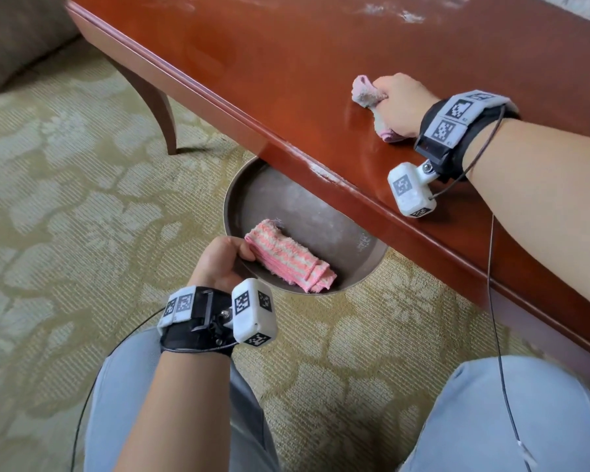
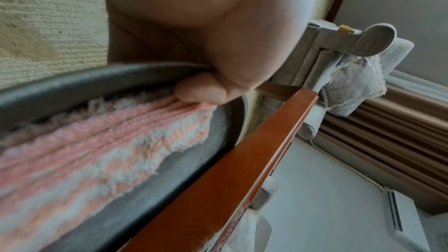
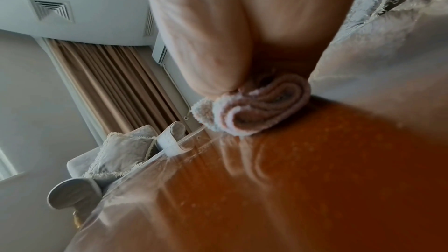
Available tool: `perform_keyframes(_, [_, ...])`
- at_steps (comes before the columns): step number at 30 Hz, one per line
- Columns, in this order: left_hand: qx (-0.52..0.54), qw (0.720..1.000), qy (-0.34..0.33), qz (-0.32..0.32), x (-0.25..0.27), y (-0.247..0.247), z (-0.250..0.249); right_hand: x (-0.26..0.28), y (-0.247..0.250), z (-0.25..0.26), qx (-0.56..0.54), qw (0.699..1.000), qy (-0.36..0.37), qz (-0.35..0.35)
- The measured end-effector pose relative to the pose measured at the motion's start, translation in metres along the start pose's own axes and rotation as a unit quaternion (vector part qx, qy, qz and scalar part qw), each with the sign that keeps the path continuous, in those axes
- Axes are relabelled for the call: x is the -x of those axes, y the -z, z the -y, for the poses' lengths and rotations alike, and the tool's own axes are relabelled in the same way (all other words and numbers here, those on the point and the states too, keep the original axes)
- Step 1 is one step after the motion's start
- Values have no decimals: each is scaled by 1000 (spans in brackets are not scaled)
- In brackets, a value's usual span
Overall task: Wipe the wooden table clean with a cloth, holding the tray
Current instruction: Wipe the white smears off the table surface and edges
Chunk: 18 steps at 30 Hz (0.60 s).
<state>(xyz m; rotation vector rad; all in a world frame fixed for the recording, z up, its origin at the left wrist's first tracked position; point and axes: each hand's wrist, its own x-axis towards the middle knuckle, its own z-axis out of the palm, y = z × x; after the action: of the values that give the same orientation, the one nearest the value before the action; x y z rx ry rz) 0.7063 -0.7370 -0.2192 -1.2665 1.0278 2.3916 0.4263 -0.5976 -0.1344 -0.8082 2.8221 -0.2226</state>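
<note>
A bunched pink cloth (image 1: 367, 93) is gripped in the right hand (image 1: 402, 103) on the wooden table (image 1: 286, 63); the tray (image 1: 321, 212), pinched at its rim by the left hand (image 1: 218, 262), is held under the table edge; white residue (image 1: 324, 173) should be swept straight into it.

Right hand (image 1: 401, 103) wipes table (image 1: 286, 63); left hand (image 1: 218, 260) grips tray (image 1: 286, 202).

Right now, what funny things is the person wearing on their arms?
Both arms are bare, no sleeves. Each wrist has a black strap: left hand, right hand. On each sit white blocks printed with black square codes, and thin dark cables trail away.
</note>
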Motion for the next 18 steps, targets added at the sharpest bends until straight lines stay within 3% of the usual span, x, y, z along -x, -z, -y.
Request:
perform_keyframes(10, [0,1000,-21,-5,16,-2,8,32,-11,34,-13,993,114,36])
perform_keyframes(18, [0,999,-30,-30,33,-7,25,90,-29,50,-54,973,199,102])
